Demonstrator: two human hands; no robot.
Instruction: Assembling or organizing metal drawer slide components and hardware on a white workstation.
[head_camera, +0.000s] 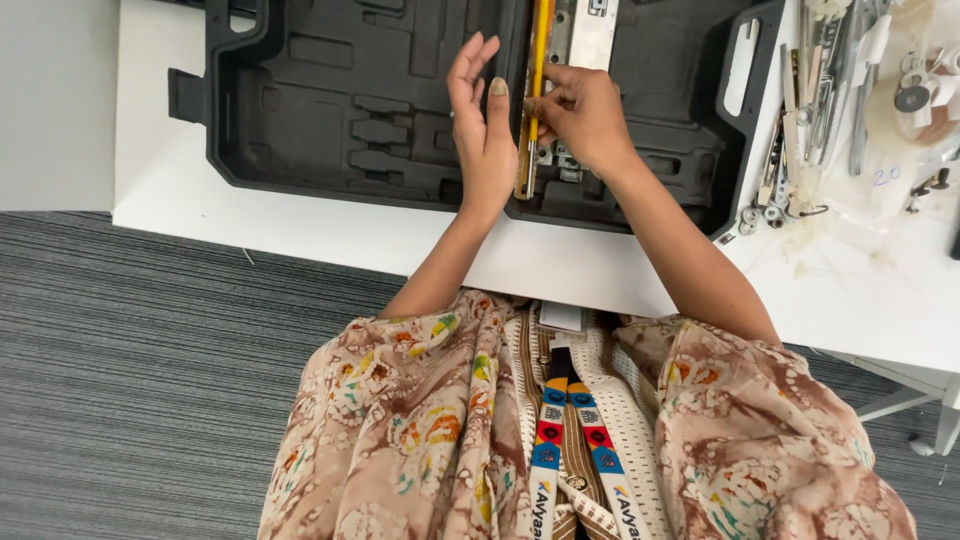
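A black moulded tool case (340, 100) lies open on a white table (330, 235). A long yellow-and-metal tool (536, 70) lies along the case's middle ridge. My right hand (582, 115) pinches this tool with fingertips near its middle. My left hand (482, 125) stands edge-on just left of the tool, fingers straight and together, holding nothing, its side against the case. A flat grey metal piece (592, 30) lies in the case right of the tool.
A heap of metal tools, screws and small parts (820, 120) lies on the table right of the case, with clear plastic bags (900, 190). Grey striped carpet (150, 380) is below the table edge. A white table leg (920, 400) stands at right.
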